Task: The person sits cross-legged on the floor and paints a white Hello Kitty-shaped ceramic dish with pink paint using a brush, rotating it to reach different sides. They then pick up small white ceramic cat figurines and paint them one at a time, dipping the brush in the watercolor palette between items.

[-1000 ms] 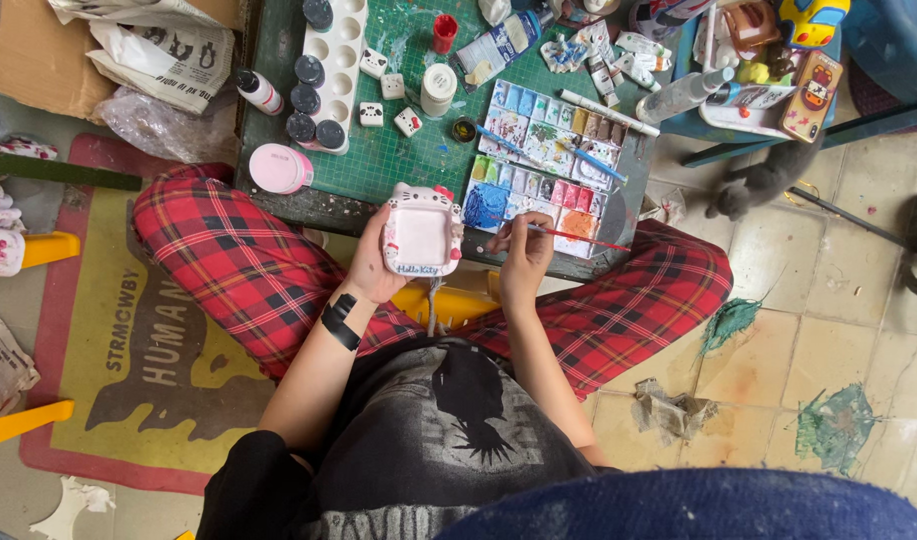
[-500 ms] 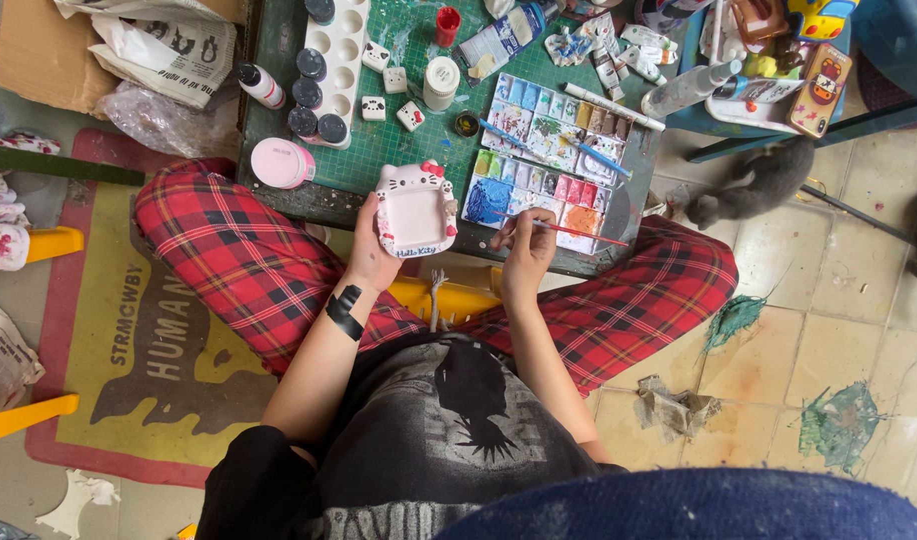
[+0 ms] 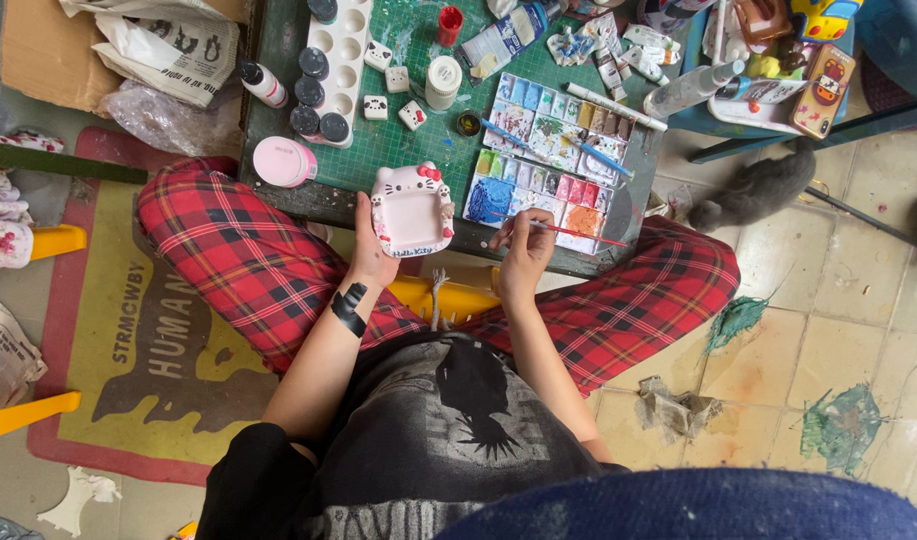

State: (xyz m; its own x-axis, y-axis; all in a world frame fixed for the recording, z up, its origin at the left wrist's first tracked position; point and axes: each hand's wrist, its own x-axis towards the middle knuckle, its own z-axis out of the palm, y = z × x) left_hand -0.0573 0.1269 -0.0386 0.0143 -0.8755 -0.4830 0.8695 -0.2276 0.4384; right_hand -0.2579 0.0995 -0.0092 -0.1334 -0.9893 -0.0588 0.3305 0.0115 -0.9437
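A small cat-shaped ceramic frame (image 3: 413, 210), white with pink edging and a red bow, is held upright at the near edge of a low green-topped table (image 3: 399, 150), its hollow front turned up toward the camera, seemingly so that the surface being worked on stays in view. It is gripped from below and from the left side by the left hand (image 3: 367, 252), the fingers wrapped round its edge to steady it. Just to the right, the right hand (image 3: 524, 250) is closed in a pinch round a thin red-handled paintbrush (image 3: 559, 228), whose tip is laid across a watercolour palette (image 3: 554, 175) of many small wells, near a blue patch, as if to pick up colour. The palette is set within easy reach of the brush hand. Further left on the table are a round pink tub (image 3: 284, 161), a white mixing tray (image 3: 341, 50) with dark-capped paint bottles, and small painted cubes. The person is seated cross-legged in red tartan trousers (image 3: 239, 250), knees tucked beside the table, so the work is kept close to the body. A grey cat (image 3: 759, 190) is lying on the tiled floor at the right, well apart.
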